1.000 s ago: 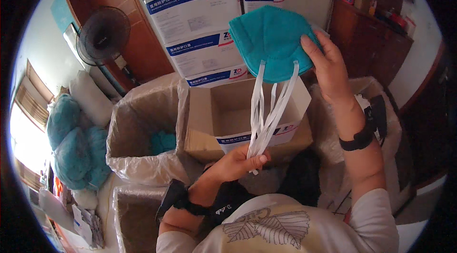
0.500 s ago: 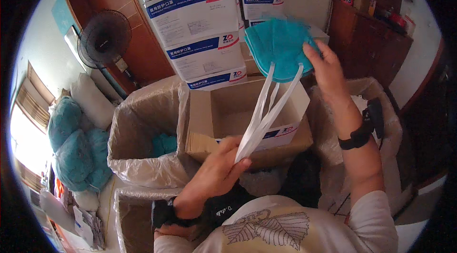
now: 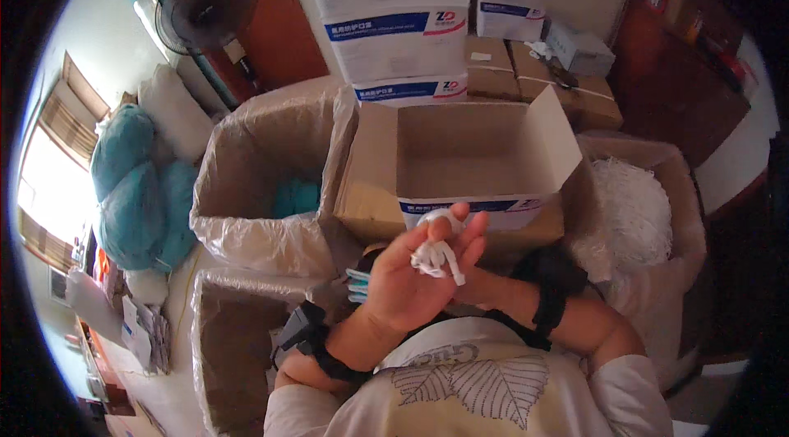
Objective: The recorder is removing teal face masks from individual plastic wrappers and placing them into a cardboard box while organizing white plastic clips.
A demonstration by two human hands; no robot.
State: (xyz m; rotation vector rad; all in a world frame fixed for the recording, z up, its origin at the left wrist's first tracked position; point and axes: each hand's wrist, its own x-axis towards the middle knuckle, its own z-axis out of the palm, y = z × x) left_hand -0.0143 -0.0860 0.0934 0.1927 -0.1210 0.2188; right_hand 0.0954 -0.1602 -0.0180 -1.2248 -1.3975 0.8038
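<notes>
My left hand [image 3: 403,289] is raised palm up in front of my chest. Its fingers curl around bunched white elastic straps [image 3: 440,260], whose ends hang over the palm. Close behind it, my right hand [image 3: 472,287] is mostly hidden, and its fingers do not show. To the left of my left palm, the layered edges of teal face masks [image 3: 358,285] stick out; the rest of them is covered by the hand and wrist. Just beyond both hands stands an open cardboard box [image 3: 477,141] with its flaps spread.
A plastic-lined bin [image 3: 259,240] at left has teal masks [image 3: 296,197] in it. Another lined carton [image 3: 238,338] sits nearer. At right, a lined bin holds white straps [image 3: 631,215]. White cartons [image 3: 399,46] are stacked behind, beside a fan [image 3: 205,5]. Teal bags [image 3: 131,190] lie far left.
The masks came down from above the box to near my chest and are now largely hidden. Straps stretched taut before are bunched in my left hand. The view has shifted.
</notes>
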